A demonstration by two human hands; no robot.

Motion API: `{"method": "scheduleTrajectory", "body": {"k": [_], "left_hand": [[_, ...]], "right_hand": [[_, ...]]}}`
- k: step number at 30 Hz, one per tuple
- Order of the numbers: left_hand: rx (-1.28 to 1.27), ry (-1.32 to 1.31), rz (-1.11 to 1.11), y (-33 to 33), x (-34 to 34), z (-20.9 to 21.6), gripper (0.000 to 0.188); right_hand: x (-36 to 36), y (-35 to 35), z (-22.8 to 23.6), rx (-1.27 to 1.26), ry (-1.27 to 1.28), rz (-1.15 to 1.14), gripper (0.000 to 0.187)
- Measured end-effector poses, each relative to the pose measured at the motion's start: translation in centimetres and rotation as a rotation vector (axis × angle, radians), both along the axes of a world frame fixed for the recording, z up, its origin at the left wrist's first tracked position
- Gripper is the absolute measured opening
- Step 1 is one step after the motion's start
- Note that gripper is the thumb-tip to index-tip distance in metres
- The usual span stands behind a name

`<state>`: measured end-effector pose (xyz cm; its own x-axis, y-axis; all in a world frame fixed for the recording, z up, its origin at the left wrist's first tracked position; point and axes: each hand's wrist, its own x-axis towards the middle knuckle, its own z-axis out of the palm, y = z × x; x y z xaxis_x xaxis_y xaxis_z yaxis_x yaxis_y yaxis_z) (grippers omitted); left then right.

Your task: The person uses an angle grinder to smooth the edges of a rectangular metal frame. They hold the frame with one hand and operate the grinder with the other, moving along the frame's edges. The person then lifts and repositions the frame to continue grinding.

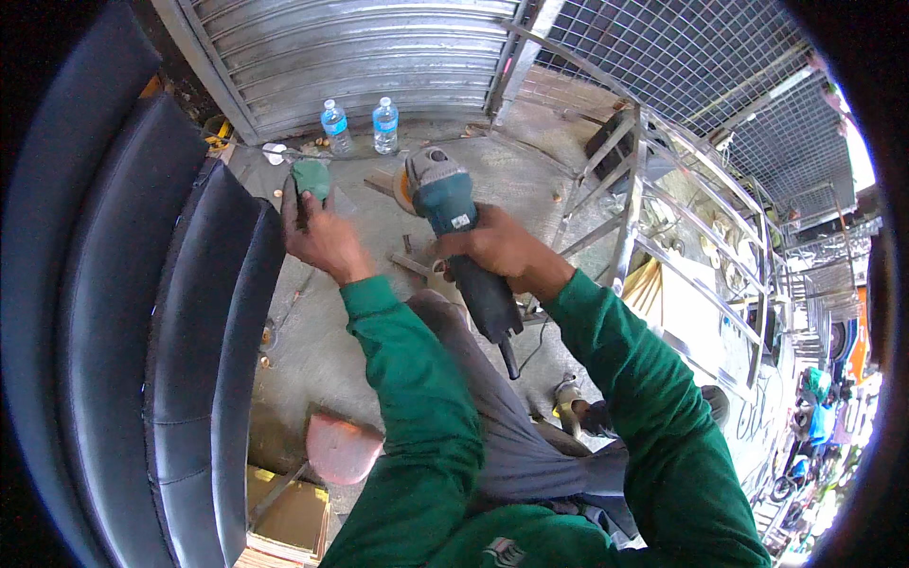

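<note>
1. The right hand [502, 244] has its fingers curled all the way round the grinder [443, 201], a hand tool with a dark green and black body.
2. The left hand [324, 237] has hold of a small green piece [311, 178]. Its thumb and fingers are bent in close around it, with only a small space between them. What the piece is made of, I cannot tell.
3. The grinder is long. It leans, with its head up and to the left and its tail and cord [509, 360] down and to the right.
4. The yellow disc [404, 189] is on the left side of the head, so it is on the same side as the green piece. The green piece is left of the disc and a bit farther from the person. They are apart, not touching. The left hand is the one next to the green piece.
5. Near the left hand, big black pads [180, 284] stand in a row, so there is little room on that side.
6. Past the hands, two water bottles [360, 127] stand by a metal shutter [350, 62].
7. A wood strip [381, 183] is on the floor by the disc.
8. On the right is a metal frame [627, 232]. Low on the left is a pink seat [341, 450].
</note>
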<state>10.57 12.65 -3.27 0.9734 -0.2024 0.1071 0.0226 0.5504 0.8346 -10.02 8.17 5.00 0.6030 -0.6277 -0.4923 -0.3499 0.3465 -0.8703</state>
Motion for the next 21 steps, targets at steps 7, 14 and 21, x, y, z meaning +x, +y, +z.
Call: {"method": "scheduleTrajectory", "body": {"k": [7, 14, 21], "left_hand": [[0.214, -0.221, 0.024, 0.8, -0.3, 0.6, 0.036], [0.111, -0.133, 0.025, 0.5, 0.2, 0.0, 0.037], [-0.022, 0.025, 0.014, 0.5, 0.9, -0.3, 0.037]], "right_hand": [[0.0, 0.8, 0.2, 0.006, -0.002, 0.024, 0.036], [4.9, -0.4, -0.1, -0.029, 0.031, 0.099, 0.034], [2.0, 0.0, 0.2, 0.023, -0.038, -0.01, 0.031]]}}
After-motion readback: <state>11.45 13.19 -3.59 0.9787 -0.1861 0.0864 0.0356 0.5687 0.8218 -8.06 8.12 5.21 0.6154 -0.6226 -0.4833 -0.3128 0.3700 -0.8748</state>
